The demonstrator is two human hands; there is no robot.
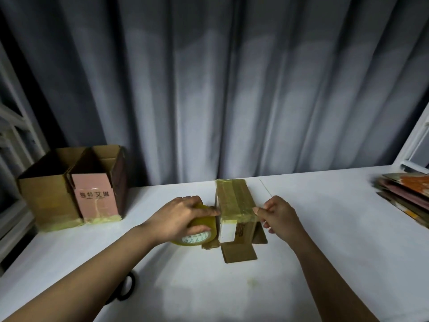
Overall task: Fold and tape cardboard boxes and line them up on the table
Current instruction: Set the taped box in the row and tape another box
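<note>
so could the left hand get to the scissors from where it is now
Probably yes, once freed. The scissors lie on the table just under the left forearm, nothing covering them. But the left hand grips the tape roll, so it would have to put that down first.

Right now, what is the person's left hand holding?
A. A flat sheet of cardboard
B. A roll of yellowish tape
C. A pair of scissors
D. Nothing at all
B: the left hand grips a roll of yellowish tape pressed against the side of the cardboard box, while the right hand pinches the tape end at the box's other side.
</note>
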